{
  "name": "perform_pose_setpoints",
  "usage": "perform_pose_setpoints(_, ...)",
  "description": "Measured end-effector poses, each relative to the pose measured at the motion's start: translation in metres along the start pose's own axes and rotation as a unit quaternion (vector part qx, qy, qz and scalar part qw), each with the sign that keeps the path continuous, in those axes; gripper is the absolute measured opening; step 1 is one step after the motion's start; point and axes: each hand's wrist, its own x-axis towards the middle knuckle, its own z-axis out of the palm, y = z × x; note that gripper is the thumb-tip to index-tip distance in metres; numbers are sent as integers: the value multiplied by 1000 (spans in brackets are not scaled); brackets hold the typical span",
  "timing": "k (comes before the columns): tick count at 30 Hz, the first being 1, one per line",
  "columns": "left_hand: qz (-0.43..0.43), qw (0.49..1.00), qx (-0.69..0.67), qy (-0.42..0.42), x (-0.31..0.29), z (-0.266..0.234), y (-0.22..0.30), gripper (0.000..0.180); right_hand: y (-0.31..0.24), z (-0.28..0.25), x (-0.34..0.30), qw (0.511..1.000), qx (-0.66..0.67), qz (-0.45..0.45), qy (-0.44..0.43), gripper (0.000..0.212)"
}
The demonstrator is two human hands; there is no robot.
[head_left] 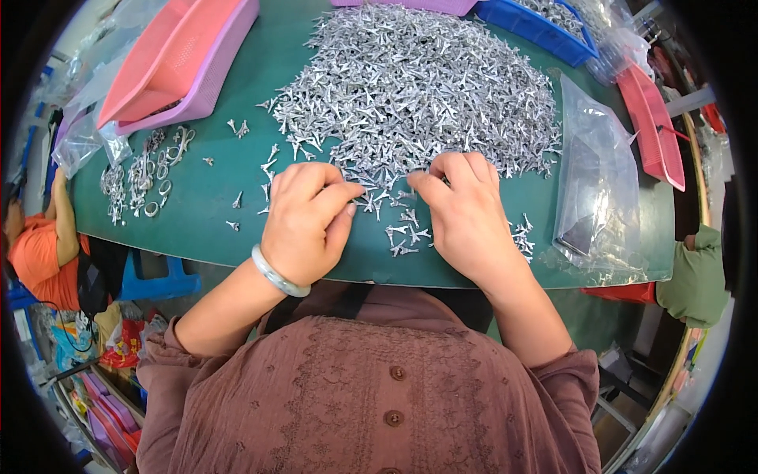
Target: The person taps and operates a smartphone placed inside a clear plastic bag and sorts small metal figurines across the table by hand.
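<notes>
A broad heap of small silver tower-shaped metal charms (418, 87) covers the middle of the green table (237, 182). At its near edge my left hand (308, 217) is closed, thumb and forefinger pinched beside some charms; a bangle circles that wrist. My right hand (466, 209) is closed too, its thumb and forefinger tips at the heap's front edge. What either pinch holds, if anything, is too small and covered to name. Between my hands lies a small loose group of charms (407, 235). More charms (521, 237) lie beside my right wrist, and a few are scattered left of my left hand.
Stacked pink and purple plastic baskets (201, 87) stand at the far left, with silver ring-shaped pieces (151, 207) nearby. A clear plastic bag (598, 182) lies at right. Behind are a blue tray (545, 35) and a pink basket (651, 126). Other people sit at both sides.
</notes>
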Motion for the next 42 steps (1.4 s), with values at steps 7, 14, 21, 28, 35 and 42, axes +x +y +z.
perform_pose_setpoints(7,-15,1000,0,-9,-8,-6,-4,25,1,-5,-2,999,34,-19,-24,24)
perform_pose_setpoints(14,-7,1000,-10,-27,-8,-6,-3,28,-1,-11,-6,995,45,-43,-84,26)
perform_pose_setpoints(21,35,998,18,-52,-7,4,14,31,-2,-3,3,999,-23,-14,-27,21)
perform_pose_setpoints(28,55,994,14,-90,-17,2,15,33,1,-11,-3,997,27,-34,-59,21)
perform_pose_setpoints(35,-1,1000,-13,-18,-14,-5,2,30,-9,2,10,996,24,-58,-62,24)
perform_pose_setpoints(42,26,998,-2,-54,0,-1,-9,37,-8,0,5,995,42,-50,-72,19)
